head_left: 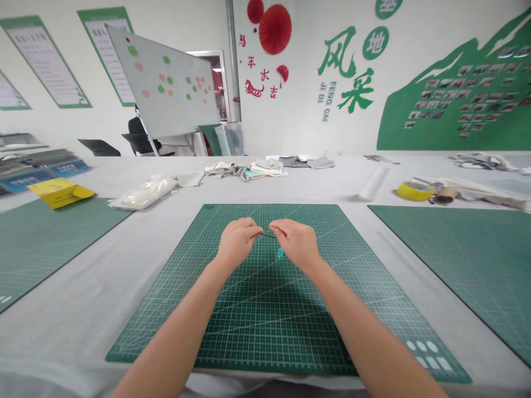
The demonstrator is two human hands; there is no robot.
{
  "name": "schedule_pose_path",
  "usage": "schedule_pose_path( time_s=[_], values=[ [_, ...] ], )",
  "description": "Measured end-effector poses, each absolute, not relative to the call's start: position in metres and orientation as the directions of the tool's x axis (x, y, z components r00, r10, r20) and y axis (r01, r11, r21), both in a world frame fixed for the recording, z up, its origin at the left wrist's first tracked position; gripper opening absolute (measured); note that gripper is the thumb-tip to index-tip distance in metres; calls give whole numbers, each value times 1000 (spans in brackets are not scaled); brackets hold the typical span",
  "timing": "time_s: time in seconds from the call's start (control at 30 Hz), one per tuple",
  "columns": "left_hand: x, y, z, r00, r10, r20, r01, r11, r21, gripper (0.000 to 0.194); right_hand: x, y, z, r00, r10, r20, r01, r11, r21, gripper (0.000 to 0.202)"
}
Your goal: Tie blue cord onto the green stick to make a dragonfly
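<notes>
Table: pale grey cloth, soft, lightly wrinkled, under everything. Landmark = centre mat: green, flat, fine white grid plus diagonal lines, looks like smooth plastic. Side mats, same green: one left of centre mat, one right of it.

Beyond centre mat, far side: fabric scraps, grey/off-white, limp, crumpled pile. Beyond its far left corner: clear-wrapped pack, glossy film, whitish contents. Farther left: yellow folded piece, stiff, angular. Beyond its far right corner: white roll, long, smooth; then yellow tape roll, round, shiny.

Both hands over centre mat's far half, fingertips facing, small gap between. Left hand: fingers nearly closed, pinching one end of dark strand. Right hand: same, thumb/finger pinch on other side. Strand: thin, cord-like, nearly straight across gap, above centre mat; material can't tell. Small bright blue item just beside right hand, over centre mat, loopy outline; attached or not, can't tell.

Step in hand, judged: strand being held or drawn out between two pinches. Something this thin calls for fingertip precision, light even tension; could slip if either pinch loosens.
</notes>
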State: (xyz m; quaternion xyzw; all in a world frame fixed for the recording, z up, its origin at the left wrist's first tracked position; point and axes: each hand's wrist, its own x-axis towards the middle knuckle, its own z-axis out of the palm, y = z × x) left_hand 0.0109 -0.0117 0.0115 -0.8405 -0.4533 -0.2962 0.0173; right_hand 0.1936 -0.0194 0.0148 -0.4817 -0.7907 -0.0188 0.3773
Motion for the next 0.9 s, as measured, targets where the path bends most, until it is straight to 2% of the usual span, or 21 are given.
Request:
schedule_pose_path(
  time_s=[0.1, 0.23, 0.33, 0.43, 0.53, 0.6, 0.9],
  values=[
    [10, -12, 15, 501, 726, 470, 726, -649, 227, 22, 204, -10, 17, -194, 825, 531, 716, 489, -498, 18],
    [11, -15, 19, 551, 727, 409, 671, -678, 301, 23, 213, 1, 16, -177, 898, 404, 621, 420, -662, 19],
    [13, -19, 23, 543, 744, 389, 598, -668, 443, 22, 219, 8, 13, -213, 934, 287, 463, 356, -812, 20],
    [14, -22, 27, 506, 763, 403, 472, -636, 610, 19, 223, 12, 8, -255, 959, 126, 246, 190, -951, 23],
    [15, -22, 30, 446, 787, 426, 398, -601, 693, 15, 223, 13, 1, -306, 952, 8, 86, 36, -996, 28],
    [14, -21, 31, 396, 815, 424, 387, -567, 727, 12, 219, 12, -3, -332, 943, -17, 37, -5, -999, 29],
    [11, -12, 21, 196, 916, 350, 299, -396, 868, 18, 205, 7, -2, -382, 923, -52, 9, -52, -999, 22]
  ],
)
